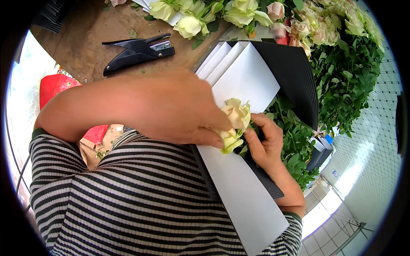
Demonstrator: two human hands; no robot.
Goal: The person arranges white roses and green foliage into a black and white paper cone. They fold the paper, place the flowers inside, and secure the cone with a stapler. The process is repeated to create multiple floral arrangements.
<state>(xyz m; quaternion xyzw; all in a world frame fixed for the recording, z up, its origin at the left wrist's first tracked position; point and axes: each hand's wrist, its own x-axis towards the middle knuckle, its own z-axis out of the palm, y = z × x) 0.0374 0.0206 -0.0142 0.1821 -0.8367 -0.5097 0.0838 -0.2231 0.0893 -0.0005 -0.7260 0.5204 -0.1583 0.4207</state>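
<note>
Two pale cream-yellow roses (237,114), close together, sit between my hands in front of my striped shirt. My left hand (188,111) reaches across from the left, its thumb and fingers closed around the near side of the blooms. On the other side, my right hand (265,143) pinches just below the heads with thumb and forefinger; the stems there are mostly hidden. Behind and beneath the roses lie folded white card sheets (252,79) and a long white strip (243,192) slanting toward my body. Black corrugated card (294,70) stands beside the sheets.
A black plier stapler (141,51) rests on the brown worktable (85,38). Several pale green roses (190,25) lie along the far edge. At the right rises a big leafy rose pile (341,77) with cream blooms on top. Red wrapping (55,87) shows at the left.
</note>
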